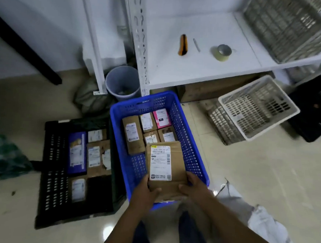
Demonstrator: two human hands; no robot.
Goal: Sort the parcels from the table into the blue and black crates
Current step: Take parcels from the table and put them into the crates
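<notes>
While you hold the brown parcel (pixel 165 165) over the blue crate (pixel 188 133), left hand (pixel 146 191) and right hand (pixel 193 188) both gripping its near end, you seem mid-placement; next, lower it onto the bare floor beside the parcels already inside, then let go.

The scene is taken by a single wide-angle camera worn on the head, directed forward and steeply down along the forearms. The left hand (pixel 146 191) and right hand (pixel 192 188), gripping a parcel (pixel 165 167), are caught close, low in the centre. The blue crate (pixel 189 146) is framed just beyond them, the black crate (pixel 53 150) at the left, and a white shelf (pixel 203 72) farther off at the top.
</notes>
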